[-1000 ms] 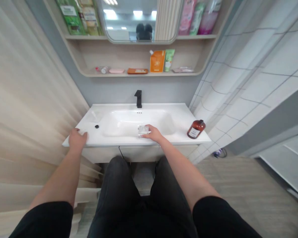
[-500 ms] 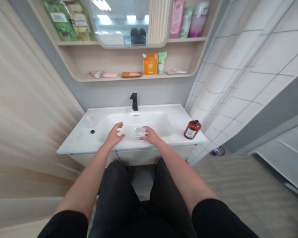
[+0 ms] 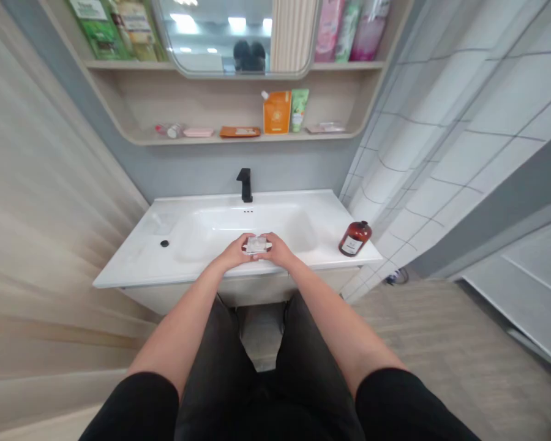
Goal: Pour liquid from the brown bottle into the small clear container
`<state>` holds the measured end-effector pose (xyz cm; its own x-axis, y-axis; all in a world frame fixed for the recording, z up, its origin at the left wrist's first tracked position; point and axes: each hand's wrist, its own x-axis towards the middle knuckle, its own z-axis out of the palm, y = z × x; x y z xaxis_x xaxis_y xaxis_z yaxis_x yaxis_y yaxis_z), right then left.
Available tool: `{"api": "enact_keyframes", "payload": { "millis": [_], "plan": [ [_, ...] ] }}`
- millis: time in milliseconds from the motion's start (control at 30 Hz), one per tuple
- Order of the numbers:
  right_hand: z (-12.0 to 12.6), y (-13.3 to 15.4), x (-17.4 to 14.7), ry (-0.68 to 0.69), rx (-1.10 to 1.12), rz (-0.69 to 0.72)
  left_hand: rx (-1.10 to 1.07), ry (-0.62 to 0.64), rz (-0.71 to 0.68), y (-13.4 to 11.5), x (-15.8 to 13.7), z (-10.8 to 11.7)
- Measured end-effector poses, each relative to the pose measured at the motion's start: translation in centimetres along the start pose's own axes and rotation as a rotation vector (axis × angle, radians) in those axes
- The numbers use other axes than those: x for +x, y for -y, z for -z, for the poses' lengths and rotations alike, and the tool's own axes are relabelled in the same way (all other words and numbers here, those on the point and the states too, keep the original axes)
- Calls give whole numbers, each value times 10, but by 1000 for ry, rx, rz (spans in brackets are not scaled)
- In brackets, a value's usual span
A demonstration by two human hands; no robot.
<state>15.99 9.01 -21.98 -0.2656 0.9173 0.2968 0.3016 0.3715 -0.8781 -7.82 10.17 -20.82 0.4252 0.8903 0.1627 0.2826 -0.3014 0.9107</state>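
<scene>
A small clear plastic box (image 3: 257, 245) is held over the front of the white sink basin (image 3: 298, 229). My left hand (image 3: 237, 252) grips its left side, with fingers and thumb closed around the edge. On the right side my right hand (image 3: 276, 249) has hold of it too, thumb low and fingers at the top. What the box contains, if anything, is too small to make out. Behind the hands, the black faucet (image 3: 245, 185) rises from the back of the sink.
An amber bottle (image 3: 355, 238) stands at the counter's right end. On the left lies a black round stopper (image 3: 164, 243) beside a shallow clear-looking dish or recess (image 3: 161, 223). Above, a shelf (image 3: 197, 140) holds an orange pouch (image 3: 276, 113), a green tube (image 3: 299, 110) and several small items.
My left hand, apart and open before, has moved right and closed on the clear box. My right hand still holds it. The view has shifted slightly.
</scene>
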Motion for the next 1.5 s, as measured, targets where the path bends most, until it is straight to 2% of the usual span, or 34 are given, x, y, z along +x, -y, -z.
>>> {"api": "enact_keyframes", "payload": {
  "millis": [167, 233, 333, 400, 467, 533, 600, 667, 733, 800, 867, 1000, 1100, 1200, 1300, 1400, 1500],
  "plan": [
    [-1, 5, 3, -1, -27, -13, 4, -58, -7, 3, 1, -3],
    [-3, 13, 1, -62, -21, -17, 17, -103, -2, 3, 0, -1],
    [-7, 25, -18, -294, -18, 14, 11, -183, 13, 3, -1, 3],
    [-7, 29, -45, -488, -39, 39, 2, -241, 34, 4, -1, 6],
    [4, 26, -81, -610, -113, 37, 8, -301, 40, 5, 0, 7],
    [32, 16, -118, -717, -240, 8, 1, -347, 30, 6, 1, 8],
    [76, 3, -148, -908, -353, -65, -31, -375, 21, 8, 2, 8],
    [129, -11, -164, -1083, -428, -126, -64, -393, 25, 10, 3, 8],
    [179, -22, -165, -1149, -452, -181, -83, -401, 25, 11, 4, 8],
    [216, -29, -154, -1083, -415, -236, -91, -408, 20, 11, 5, 8],
    [237, -35, -136, -957, -332, -275, -102, -418, 15, 12, 6, 8],
    [247, -42, -109, -834, -189, -319, -111, -421, 19, 13, 6, 9],
    [244, -41, -103, -796, -223, -344, -102, -418, 13, 15, 6, 9],
    [237, -31, -98, -790, -279, -339, -120, -420, 23, 17, 8, 8],
    [218, -15, -81, -748, -187, -248, -167, -443, 34, 18, 9, 8],
    [185, 0, -52, -622, -38, -144, -220, -470, 19, 19, 10, 8],
    [143, 7, -20, -478, 7, -116, -238, -480, 24, 19, 11, 8]
  ]
}}
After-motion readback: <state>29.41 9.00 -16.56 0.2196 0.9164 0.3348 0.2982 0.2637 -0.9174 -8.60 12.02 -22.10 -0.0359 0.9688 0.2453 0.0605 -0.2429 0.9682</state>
